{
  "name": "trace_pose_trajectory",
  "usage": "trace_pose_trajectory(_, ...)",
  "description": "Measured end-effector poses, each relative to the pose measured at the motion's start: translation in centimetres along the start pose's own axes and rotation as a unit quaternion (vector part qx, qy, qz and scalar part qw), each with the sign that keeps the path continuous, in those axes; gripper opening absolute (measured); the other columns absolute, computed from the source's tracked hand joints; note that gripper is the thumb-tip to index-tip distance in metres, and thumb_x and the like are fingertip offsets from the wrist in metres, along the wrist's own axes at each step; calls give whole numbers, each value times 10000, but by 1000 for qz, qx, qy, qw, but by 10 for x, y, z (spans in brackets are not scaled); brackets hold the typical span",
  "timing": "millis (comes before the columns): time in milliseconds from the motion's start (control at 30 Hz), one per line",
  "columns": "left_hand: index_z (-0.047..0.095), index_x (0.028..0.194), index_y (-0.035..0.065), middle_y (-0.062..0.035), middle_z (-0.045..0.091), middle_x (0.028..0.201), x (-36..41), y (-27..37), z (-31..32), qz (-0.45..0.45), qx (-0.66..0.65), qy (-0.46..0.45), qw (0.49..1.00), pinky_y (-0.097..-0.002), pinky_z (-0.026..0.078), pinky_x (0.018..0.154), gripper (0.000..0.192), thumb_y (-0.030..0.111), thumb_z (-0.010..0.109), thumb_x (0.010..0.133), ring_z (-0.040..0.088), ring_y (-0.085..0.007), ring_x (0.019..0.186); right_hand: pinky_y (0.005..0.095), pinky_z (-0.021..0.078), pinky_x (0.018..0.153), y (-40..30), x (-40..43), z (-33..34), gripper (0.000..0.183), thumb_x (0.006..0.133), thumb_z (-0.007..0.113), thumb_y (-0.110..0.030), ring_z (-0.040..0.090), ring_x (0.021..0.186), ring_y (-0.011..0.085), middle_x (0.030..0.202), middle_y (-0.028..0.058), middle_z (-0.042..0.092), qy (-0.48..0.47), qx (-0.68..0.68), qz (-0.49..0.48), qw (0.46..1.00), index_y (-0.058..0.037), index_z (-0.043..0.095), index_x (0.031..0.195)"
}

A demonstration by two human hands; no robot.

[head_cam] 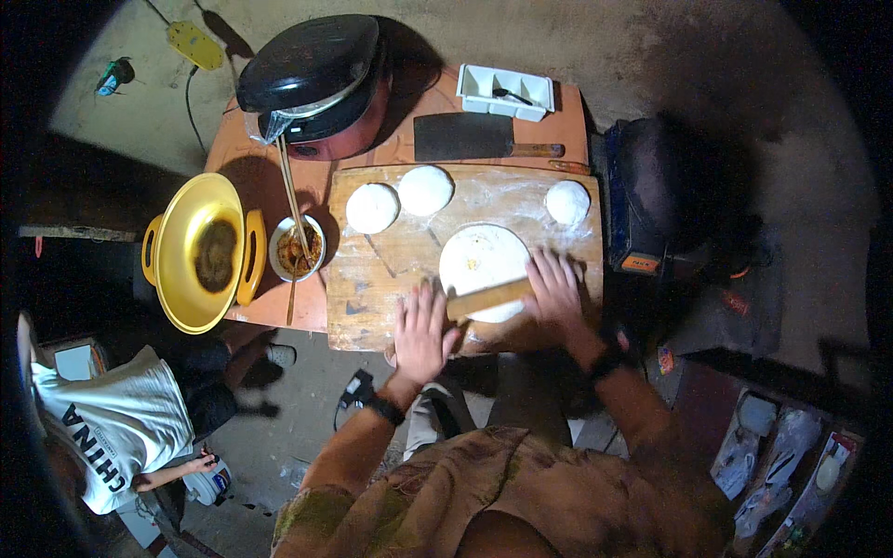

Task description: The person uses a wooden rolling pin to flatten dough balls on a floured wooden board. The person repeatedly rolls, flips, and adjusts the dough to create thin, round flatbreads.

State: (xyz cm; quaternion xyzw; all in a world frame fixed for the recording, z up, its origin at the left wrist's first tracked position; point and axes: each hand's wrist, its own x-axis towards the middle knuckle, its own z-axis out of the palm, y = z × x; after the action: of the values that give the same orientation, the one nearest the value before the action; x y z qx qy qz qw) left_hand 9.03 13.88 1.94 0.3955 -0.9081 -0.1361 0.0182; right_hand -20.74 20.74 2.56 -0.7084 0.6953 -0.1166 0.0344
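A wooden rolling pin lies slantwise across the lower part of a flattened round of dough on a floured wooden board. My left hand rests flat over the pin's left end, fingers extended. Over its right end lies my right hand. Both palms press on the pin from above, so its ends are hidden. Three smaller dough rounds sit along the board's far side: one at the left, one beside it and one at the right.
Behind the board lie a cleaver and a white divided tray. A black-lidded electric pan stands back left. At left are a bowl of sauce with chopsticks and a yellow pan. Another person is at lower left.
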Motion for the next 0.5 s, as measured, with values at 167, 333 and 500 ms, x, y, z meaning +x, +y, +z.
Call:
trace_pose_trajectory(167, 405, 1535, 83, -209, 295, 1629, -17, -9, -7, 63, -53, 5, 997, -580, 157, 1230, 674, 365, 615, 960, 226, -397, 1530, 500, 384, 1086, -4, -43, 2, 408, 931, 563, -207, 557, 1229, 361, 1287, 178, 600, 18, 11, -11, 1000, -59, 573, 1311)
trace_pose_trajectory(333, 540, 1379, 44, -237, 515, 1406, 23, -31, -14, -147, -200, 188, 950, -510, 392, 1070, 415, 207, 558, 998, 486, -417, 1278, 493, 448, 910, 14, -31, -2, 401, 804, 683, -131, 584, 1026, 375, 1104, 153, 618, -13, 93, 31, 995, -60, 608, 1191)
trace_pose_trajectory(500, 627, 1190, -14, -153, 719, 933, 46, -14, 18, -410, -469, 148, 768, -377, 548, 740, 362, 293, 605, 999, 694, -253, 846, 495, 481, 940, 27, -56, -8, 448, 837, 651, -139, 574, 1079, 438, 1181, 231, 587, 40, 149, 187, 970, -2, 555, 1252)
